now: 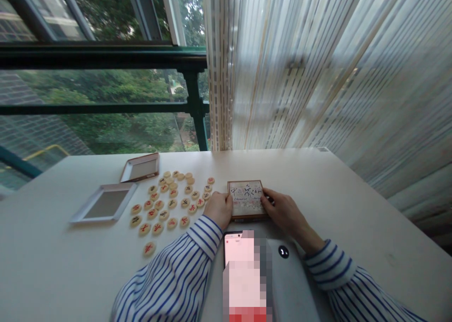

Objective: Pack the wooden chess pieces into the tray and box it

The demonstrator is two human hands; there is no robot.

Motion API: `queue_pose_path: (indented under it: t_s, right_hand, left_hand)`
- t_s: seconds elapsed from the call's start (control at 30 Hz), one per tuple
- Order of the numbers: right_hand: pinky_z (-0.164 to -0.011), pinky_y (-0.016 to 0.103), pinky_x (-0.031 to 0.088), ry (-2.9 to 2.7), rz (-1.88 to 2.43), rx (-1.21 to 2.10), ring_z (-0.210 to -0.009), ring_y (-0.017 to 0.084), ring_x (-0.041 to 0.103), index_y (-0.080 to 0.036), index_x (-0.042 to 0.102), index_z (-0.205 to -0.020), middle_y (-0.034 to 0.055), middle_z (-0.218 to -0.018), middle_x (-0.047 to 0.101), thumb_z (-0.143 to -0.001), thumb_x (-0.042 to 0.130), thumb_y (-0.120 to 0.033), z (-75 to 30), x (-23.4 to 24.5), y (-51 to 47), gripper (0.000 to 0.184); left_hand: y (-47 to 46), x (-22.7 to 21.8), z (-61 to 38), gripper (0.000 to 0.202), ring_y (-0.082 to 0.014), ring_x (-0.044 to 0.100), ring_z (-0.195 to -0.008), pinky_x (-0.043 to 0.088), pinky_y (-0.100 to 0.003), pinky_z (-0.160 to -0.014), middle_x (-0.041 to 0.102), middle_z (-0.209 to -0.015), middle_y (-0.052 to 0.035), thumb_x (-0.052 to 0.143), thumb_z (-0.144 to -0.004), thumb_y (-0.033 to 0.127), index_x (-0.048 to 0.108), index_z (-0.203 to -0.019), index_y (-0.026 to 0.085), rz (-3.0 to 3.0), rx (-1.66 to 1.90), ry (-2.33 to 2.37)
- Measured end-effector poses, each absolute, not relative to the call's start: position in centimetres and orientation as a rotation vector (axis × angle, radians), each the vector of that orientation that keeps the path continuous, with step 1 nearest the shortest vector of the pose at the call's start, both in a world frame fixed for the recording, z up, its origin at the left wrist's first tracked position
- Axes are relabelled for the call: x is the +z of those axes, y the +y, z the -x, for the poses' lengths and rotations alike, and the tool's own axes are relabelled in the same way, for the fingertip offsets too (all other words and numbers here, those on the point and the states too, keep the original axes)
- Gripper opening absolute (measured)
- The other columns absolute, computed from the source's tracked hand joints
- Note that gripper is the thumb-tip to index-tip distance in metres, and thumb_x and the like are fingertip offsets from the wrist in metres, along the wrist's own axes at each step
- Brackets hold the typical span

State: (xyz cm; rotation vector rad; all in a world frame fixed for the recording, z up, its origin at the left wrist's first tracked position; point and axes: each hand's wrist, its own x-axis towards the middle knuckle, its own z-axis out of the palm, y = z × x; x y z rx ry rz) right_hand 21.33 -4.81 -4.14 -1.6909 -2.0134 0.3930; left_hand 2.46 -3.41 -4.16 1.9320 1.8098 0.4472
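A brown-edged Chinese chess box with a printed top lies on the white table between my hands. My left hand is closed at its left side, thumb along the edge. On its right side my right hand grips the edge with bent fingers. Several round chess pieces with red or black characters are spread to the left of my left hand. Some of those farther back show plain faces.
Two open, shallow box parts stand at the left: a white tray and a brown-rimmed lid. A phone and a white device lie near me. Behind the table are a green railing and a striped curtain.
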Motion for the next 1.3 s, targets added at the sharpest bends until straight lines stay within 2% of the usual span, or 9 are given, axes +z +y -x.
queue_pose_path:
  t_s: [0.2, 0.4, 0.8, 1.13, 1.3]
  right_hand:
    - [-0.072, 0.029, 0.047, -1.992, 1.665, 0.419, -0.08, 0.02, 0.065, -0.019, 0.063, -0.105, 0.0079, -0.095, 0.069, -0.086, 0.04, -0.029, -21.5, -4.3, -4.8, 0.032]
    - [-0.074, 0.03, 0.047, -1.993, 1.688, 0.403, -0.082, 0.02, 0.064, -0.016, 0.06, -0.113, 0.0094, -0.096, 0.069, -0.086, 0.039, -0.03, -21.6, -4.4, -4.8, 0.037]
    - [-0.073, 0.029, 0.046, -1.963, 1.698, 0.388, -0.081, 0.019, 0.064, -0.017, 0.059, -0.114, 0.0081, -0.096, 0.069, -0.085, 0.04, -0.03, -21.7, -4.3, -4.9, 0.037]
    - [-0.066, 0.028, 0.045, -1.959, 1.676, 0.385, -0.072, 0.018, 0.063, -0.02, 0.061, -0.11, 0.006, -0.091, 0.07, -0.085, 0.04, -0.03, -21.6, -4.3, -5.2, 0.034]
    - [-0.067, 0.028, 0.046, -1.915, 1.657, 0.438, -0.072, 0.018, 0.063, -0.02, 0.06, -0.111, 0.0058, -0.091, 0.07, -0.084, 0.042, -0.029, -21.6, -4.4, -5.1, 0.034]
  left_hand:
    - [-3.4, -4.1, -2.3, 0.039, -0.0189, 0.061, -0.076, 0.038, -0.026, -0.062, 0.069, -0.081, -0.0125, 0.035, -0.085, 0.029, 0.07, -0.082, 0.012, -1.908, 0.468, 1.753]
    - [-3.5, -4.1, -2.3, 0.04, -0.0196, 0.062, -0.077, 0.039, -0.026, -0.063, 0.07, -0.084, -0.0129, 0.035, -0.085, 0.03, 0.07, -0.085, 0.012, -1.869, 0.475, 1.742]
    - [-3.5, -3.8, -2.5, 0.036, -0.0185, 0.061, -0.082, 0.04, -0.025, -0.068, 0.07, -0.089, -0.0107, 0.037, -0.085, 0.029, 0.069, -0.093, 0.013, -1.82, 0.573, 1.689]
    - [-3.3, -4.7, -2.0, 0.033, -0.0199, 0.063, -0.083, 0.045, -0.026, -0.072, 0.071, -0.089, -0.0072, 0.045, -0.082, 0.03, 0.069, -0.095, 0.012, -1.606, 0.837, 1.501]
    - [-3.3, -4.8, -2.2, 0.028, -0.0179, 0.064, -0.08, 0.049, -0.026, -0.073, 0.071, -0.088, -0.0066, 0.051, -0.079, 0.023, 0.068, -0.098, 0.01, -1.329, 0.973, 1.36]
